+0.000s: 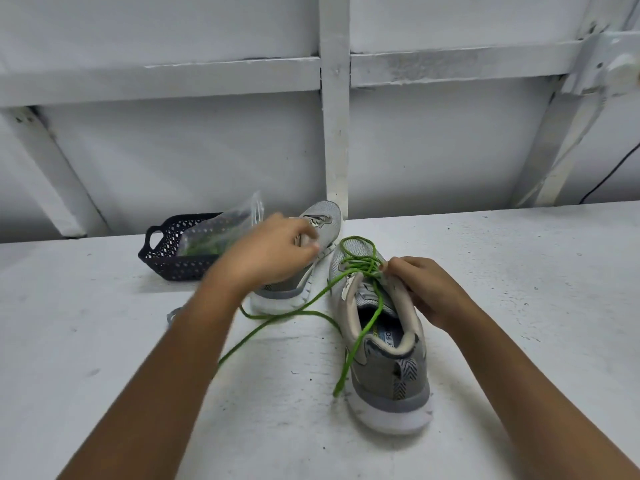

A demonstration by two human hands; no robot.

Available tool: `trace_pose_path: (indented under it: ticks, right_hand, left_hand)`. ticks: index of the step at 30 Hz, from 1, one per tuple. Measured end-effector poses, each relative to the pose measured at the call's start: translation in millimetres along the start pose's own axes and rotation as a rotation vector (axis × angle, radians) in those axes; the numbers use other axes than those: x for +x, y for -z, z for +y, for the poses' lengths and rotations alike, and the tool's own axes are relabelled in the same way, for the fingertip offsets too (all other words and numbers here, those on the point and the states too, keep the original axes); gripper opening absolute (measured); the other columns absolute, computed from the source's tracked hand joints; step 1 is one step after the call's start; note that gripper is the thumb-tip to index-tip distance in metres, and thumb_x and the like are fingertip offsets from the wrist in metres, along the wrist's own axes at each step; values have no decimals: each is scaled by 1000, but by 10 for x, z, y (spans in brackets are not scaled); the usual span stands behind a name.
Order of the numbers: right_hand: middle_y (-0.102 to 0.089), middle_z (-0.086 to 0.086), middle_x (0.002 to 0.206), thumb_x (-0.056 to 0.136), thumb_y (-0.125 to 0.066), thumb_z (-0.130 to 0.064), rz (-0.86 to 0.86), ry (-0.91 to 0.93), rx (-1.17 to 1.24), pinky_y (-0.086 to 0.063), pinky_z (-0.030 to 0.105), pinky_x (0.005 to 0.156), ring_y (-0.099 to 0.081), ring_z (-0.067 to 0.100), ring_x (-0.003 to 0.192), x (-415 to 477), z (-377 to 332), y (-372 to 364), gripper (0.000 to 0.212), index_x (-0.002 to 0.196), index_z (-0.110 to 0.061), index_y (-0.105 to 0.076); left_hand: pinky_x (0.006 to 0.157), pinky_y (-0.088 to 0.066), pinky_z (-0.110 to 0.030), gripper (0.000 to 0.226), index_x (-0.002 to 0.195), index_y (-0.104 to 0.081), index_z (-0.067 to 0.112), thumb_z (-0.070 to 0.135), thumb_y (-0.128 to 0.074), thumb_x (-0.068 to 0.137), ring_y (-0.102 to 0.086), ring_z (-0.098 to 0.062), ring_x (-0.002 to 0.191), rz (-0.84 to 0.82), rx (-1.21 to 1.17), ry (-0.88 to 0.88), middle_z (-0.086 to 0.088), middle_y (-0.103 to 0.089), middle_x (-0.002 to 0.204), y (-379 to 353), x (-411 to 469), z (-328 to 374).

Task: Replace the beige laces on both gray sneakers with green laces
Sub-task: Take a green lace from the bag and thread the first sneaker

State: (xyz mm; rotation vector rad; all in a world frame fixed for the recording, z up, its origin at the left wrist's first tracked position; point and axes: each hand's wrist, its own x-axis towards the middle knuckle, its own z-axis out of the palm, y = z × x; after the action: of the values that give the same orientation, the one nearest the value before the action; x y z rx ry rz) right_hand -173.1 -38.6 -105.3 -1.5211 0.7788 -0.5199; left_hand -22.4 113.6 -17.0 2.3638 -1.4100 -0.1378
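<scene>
I read the right hand (427, 292) as grasping: its fingers (394, 266) pinch the green lace (376, 311) above the near gray sneaker's (388, 372) tongue, and slack lace trails left of them across the surface (519, 306). The left hand (273, 251) is blurred over the far sneaker (322, 220), fingers curled; I cannot tell whether they grasp anything.

My left hand (273, 251) is smeared by motion; I cannot tell whether its fingers hold anything. It hides the middle of the far sneaker (320, 220) and the basket's (166, 251) nearest end. The bag (221, 230) behind it holds a green blur. My right hand (426, 292) covers where the green lace (347, 365) meets the near sneaker's (388, 368) eyelets.
</scene>
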Motion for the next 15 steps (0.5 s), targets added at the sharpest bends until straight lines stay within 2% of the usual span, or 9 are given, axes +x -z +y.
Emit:
trace_pose_path:
  ticks: [2,4,7,10,12,15]
  right_hand:
    - [-50,9,67,81,-59,-21,-3,3,0,-38,30,62,-48,20,66,-7,-7,-1,17,73,-6,-59]
    - [-49,11,69,78,-58,-23,-9,9,-5,-37,31,62,-46,21,67,-12,-11,7,19,73,-5,-58]
    - [-43,11,71,87,-53,-13,-12,9,7,-33,30,61,-41,22,68,0,2,15,19,68,-6,-52]
    - [-41,11,70,80,-57,-18,-27,21,25,-31,32,62,-39,23,69,-3,-5,16,20,66,-7,-50]
    - [-41,13,74,68,-58,-28,-47,22,26,-31,34,65,-39,23,71,-23,-24,11,25,74,-5,-54]
    - [-40,12,77,64,-58,-32,-64,28,24,-30,34,65,-38,24,73,-25,-21,14,30,78,-6,-54]
  left_hand:
    - [107,-33,-40,30,117,-62,29,37,-46,93,-42,-25,123,-9,130,-83,-5,-46,128,-181,95,256]
    - [103,-33,-41,31,116,-63,20,32,-46,93,-35,-30,125,-54,277,-114,-10,-43,129,-408,186,454]
    - [94,-37,-40,28,113,-59,9,22,-48,91,-38,-34,120,-88,405,-103,-14,-46,125,-657,307,569]
    - [88,-43,-36,21,104,-65,15,20,-51,89,-48,-31,113,-47,201,-104,-8,-57,113,-740,393,501]
    - [78,-45,-26,11,88,-68,20,20,-57,88,-56,-19,96,-44,-14,-114,0,-61,92,-648,375,433]
    - [66,-39,-13,13,76,-65,18,13,-64,87,-53,0,69,-255,-442,-180,9,-61,72,-334,240,269]
